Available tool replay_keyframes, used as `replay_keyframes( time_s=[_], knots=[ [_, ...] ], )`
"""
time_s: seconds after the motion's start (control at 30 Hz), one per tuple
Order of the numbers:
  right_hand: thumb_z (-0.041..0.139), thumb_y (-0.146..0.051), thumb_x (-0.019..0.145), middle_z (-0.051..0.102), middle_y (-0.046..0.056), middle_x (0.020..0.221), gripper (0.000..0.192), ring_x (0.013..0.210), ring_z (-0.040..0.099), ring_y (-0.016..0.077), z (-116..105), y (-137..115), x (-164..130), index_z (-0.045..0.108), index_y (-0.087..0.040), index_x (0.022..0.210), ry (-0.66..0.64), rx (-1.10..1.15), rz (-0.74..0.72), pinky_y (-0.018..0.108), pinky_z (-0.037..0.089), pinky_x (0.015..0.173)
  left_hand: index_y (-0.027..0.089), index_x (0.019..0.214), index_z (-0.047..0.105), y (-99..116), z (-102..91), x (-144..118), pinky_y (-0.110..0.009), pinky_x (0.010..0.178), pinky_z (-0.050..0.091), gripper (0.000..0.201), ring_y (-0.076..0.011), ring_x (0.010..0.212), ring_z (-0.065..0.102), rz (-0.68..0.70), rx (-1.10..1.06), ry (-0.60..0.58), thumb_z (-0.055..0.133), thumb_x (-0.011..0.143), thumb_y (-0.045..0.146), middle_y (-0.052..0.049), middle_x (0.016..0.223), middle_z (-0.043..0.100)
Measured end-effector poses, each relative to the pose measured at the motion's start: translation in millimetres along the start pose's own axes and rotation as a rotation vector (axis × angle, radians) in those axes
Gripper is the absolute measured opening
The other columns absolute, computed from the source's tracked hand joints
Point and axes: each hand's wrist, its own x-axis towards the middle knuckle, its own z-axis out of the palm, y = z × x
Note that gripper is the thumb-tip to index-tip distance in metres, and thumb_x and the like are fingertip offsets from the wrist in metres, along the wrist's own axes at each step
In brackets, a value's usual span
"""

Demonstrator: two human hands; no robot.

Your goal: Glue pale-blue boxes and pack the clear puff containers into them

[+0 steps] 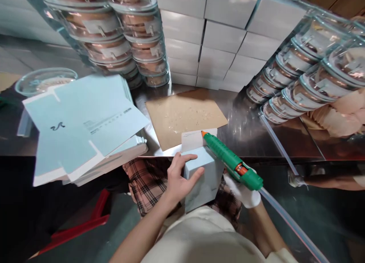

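A small pale-blue box (202, 179) stands at the table's front edge, with its white flap (194, 140) raised at the far side. My bare left hand (182, 177) grips this box, fingers along its left side and thumb across the top. In my white-gloved right hand (245, 192) is a green hot glue gun (228, 156), which hides most of the fingers. Its orange nozzle is at the flap's inner face; whether it touches, I cannot tell. A long clear glue stick (293, 221) sticks out of the gun's rear.
A stack of flat blue printed box blanks (76, 118) lies to the left. Glue-spotted cardboard (185, 116) lies ahead. White boxes (219, 38) are piled behind it, between clear round containers (154, 52) and more containers (308, 84). Another person's hand (298, 179) shows at right.
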Motion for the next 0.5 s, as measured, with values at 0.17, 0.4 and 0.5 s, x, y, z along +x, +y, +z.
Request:
replay_keyframes(
  time_s=[0.17,0.4,0.5],
  knots=[
    [0.085,-0.052,0.067,0.075,0.009,0.078,0.037,0.065,0.067,0.0253,-23,-3,15,0.072,-0.021,0.083,0.233,0.027,0.102,0.043,0.06,0.068,0.024,0.108,0.074,-9,-9.3,0,-0.033,0.084,0.053,0.026,-0.0223,0.096,0.066,-0.066,-0.015,0.018,0.077,0.092,0.044,-0.005,0.101,0.072],
    [0.07,-0.052,0.077,0.079,0.008,0.085,0.037,0.045,0.051,0.0116,-16,-28,105,0.07,-0.018,0.092,0.058,0.339,0.353,0.026,0.042,0.042,0.023,0.104,0.074,-15,-13.3,2,-0.036,0.09,0.051,0.031,-0.0234,0.095,0.066,-0.088,-0.1,-0.016,0.077,0.089,0.05,-0.006,0.102,0.073],
    [0.07,-0.05,0.084,0.075,0.01,0.07,0.033,0.049,0.058,0.0164,-27,-31,128,0.067,-0.017,0.079,0.038,0.257,0.434,0.029,0.05,0.048,0.022,0.105,0.074,-16,-13.9,1,-0.034,0.085,0.052,0.035,-0.0232,0.094,0.066,-0.125,-0.164,-0.03,0.076,0.088,0.054,-0.006,0.1,0.071]
  ],
)
